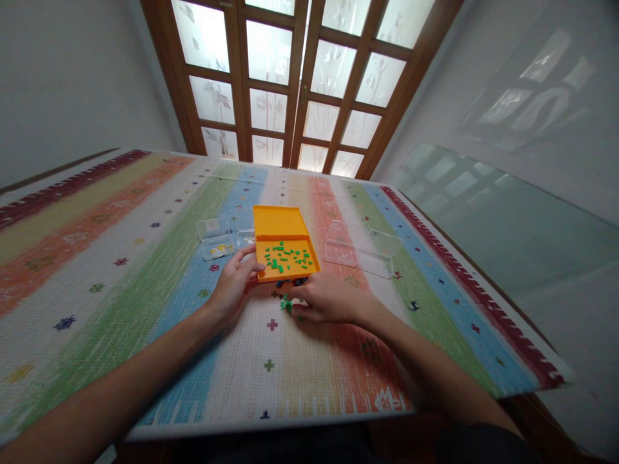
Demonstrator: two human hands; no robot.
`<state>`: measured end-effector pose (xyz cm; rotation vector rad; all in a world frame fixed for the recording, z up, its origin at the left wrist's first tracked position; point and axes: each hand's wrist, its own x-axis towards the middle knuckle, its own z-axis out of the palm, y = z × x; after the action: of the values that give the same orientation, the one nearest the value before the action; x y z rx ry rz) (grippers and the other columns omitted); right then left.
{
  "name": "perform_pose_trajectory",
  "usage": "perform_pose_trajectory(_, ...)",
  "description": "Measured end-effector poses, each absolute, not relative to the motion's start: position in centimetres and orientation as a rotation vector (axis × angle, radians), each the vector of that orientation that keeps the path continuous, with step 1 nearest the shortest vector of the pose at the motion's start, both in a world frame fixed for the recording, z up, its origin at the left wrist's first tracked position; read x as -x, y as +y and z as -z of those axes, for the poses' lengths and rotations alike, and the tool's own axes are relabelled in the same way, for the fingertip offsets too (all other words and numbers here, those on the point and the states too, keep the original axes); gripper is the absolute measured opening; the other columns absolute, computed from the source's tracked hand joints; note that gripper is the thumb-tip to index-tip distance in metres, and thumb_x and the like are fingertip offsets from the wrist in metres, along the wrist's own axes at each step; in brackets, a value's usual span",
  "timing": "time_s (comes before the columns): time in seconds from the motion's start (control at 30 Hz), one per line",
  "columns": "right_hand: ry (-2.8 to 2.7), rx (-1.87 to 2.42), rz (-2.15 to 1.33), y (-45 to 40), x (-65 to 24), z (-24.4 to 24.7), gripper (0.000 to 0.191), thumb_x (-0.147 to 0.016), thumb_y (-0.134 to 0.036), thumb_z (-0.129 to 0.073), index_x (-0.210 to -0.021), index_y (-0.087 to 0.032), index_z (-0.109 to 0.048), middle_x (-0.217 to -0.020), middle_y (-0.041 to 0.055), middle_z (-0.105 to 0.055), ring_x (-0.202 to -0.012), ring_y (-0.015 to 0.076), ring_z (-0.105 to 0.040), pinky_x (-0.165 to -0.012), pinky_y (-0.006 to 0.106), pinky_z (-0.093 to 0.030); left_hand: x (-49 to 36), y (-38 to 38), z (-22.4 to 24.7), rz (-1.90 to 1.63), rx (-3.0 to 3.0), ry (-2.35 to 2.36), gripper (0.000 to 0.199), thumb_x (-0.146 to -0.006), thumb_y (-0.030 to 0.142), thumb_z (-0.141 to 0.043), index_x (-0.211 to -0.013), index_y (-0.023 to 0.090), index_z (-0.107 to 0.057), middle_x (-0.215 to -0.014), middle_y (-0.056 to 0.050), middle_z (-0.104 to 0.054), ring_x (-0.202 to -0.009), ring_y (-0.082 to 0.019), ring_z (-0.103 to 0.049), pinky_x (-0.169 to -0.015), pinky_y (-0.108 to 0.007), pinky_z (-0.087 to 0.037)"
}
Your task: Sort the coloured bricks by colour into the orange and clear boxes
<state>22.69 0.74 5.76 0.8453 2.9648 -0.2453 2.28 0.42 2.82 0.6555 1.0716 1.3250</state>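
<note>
An open orange case (280, 221) lies on the striped tablecloth, its lid side away from me. Scattered green pieces (275, 263) lie in its near half. My left hand (235, 283) grips the case's left edge, thumb on the near left corner. In front of the case, my right hand (322, 298) is bent down over a small heap of green pieces (285, 304) on the cloth, its fingertips touching or just beside them. Whether a piece is between those fingers is too small to tell. Dark pieces (282, 283) lie between the case and my right hand, partly covered by it.
A clear box with yellow pieces (217, 250) stands open left of the case, with another small clear box (245, 238) beside it. To the right is an open clear container (360, 254). The tablecloth (242, 380) reaches the near table edge. Glazed doors stand behind.
</note>
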Motion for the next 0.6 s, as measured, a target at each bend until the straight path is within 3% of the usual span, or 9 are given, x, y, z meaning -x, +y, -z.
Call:
perform_pose_trajectory(0.27, 2.897, -0.815, 0.122, 1.3, -22.7, -3.6, 0.019, -0.098, -0.019, -0.062, -0.107, -0.017, -0.078, -0.079, 0.0071, -0.076, -0.064, 0.0161, -0.060, -0.058, 0.029, -0.031, -2.4, 0.4, -2.9, -1.326, -0.637, 1.080, 0.048, -0.065, 0.006, -0.072, -0.111, 0.017, -0.065, -0.088, -0.006, -0.082, -0.076, -0.021, -0.080, -0.064, -0.025, -0.061)
perform_pose_trajectory(0.6, 2.938, -0.759, 0.099, 2.0, -22.5, -2.9, 0.018, -0.098, -0.020, -0.066, -0.113, -0.019, -0.076, -0.085, 0.0072, -0.077, -0.071, 0.0166, -0.066, -0.062, 0.027, -0.039, -2.4, 0.4, -3.2, -1.326, -0.628, 1.071, 0.049, -0.066, 0.004, -0.071, -0.113, 0.017, -0.065, -0.091, -0.008, -0.083, -0.082, -0.023, -0.081, -0.065, -0.025, -0.062)
